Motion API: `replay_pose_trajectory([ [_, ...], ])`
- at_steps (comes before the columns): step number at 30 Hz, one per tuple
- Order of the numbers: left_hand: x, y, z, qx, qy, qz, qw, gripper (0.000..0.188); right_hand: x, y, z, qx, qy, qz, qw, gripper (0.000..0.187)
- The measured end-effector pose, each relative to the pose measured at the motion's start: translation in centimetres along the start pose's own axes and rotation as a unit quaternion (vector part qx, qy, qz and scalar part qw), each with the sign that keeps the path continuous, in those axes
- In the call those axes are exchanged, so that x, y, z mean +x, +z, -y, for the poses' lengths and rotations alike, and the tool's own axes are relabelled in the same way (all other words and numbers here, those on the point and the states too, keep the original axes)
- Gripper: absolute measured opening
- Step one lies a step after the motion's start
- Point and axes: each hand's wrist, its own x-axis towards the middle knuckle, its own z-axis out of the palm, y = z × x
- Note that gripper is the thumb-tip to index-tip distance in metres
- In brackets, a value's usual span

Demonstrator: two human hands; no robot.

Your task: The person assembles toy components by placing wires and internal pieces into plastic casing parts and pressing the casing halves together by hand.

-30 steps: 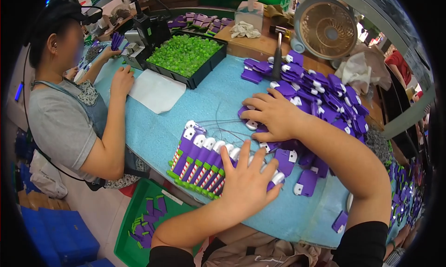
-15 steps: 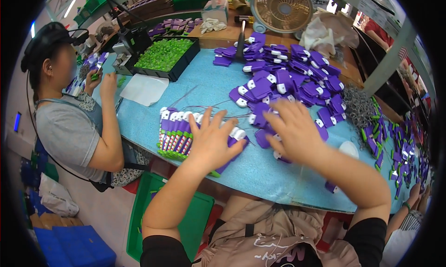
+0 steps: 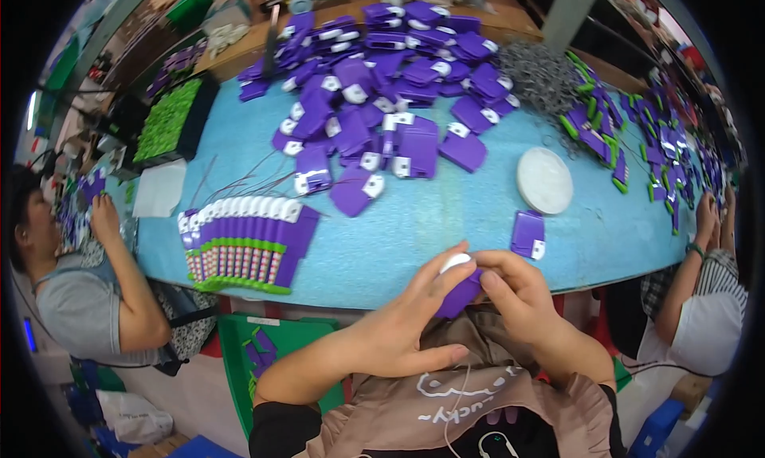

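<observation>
Close to my body, both hands are on one small purple plastic piece [image 3: 460, 300] with a white rounded end. My right hand [image 3: 518, 295] pinches its right side between thumb and fingers. My left hand [image 3: 408, 319] has its fingers along the piece's left side and white end, with its thumb stretched out below. Part of the piece is hidden by the fingers. On the table to the left lies a fanned row of purple pieces [image 3: 247, 231] with white ends and green edges. A heap of purple and white pieces [image 3: 382, 76] covers the far middle.
A round white lid or dish [image 3: 545, 181] and a single purple piece [image 3: 527, 233] lie to the right. Tangled grey metal parts [image 3: 535, 77] sit far right. A black tray of green parts [image 3: 166, 123] stands left. A green bin [image 3: 307, 326] is below the table edge. Co-workers sit on both sides.
My hands have left the row and the heap and come back toward my body, now holding a purple piece. The view has turned to the right and downward.
</observation>
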Motion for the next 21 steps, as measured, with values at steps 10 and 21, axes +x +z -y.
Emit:
replay_pose_trajectory([
  [10,0.6,4.7,2.3,-0.397,-0.091,-0.120,0.905,0.069,-0.6,-2.7,-0.7,0.093,0.034,0.046,0.994,0.025],
  [21,1.2,3.3,2.7,0.073,-0.196,-0.154,0.966,0.073,0.1,-1.5,0.6,-0.306,-0.165,0.021,0.937,0.022],
])
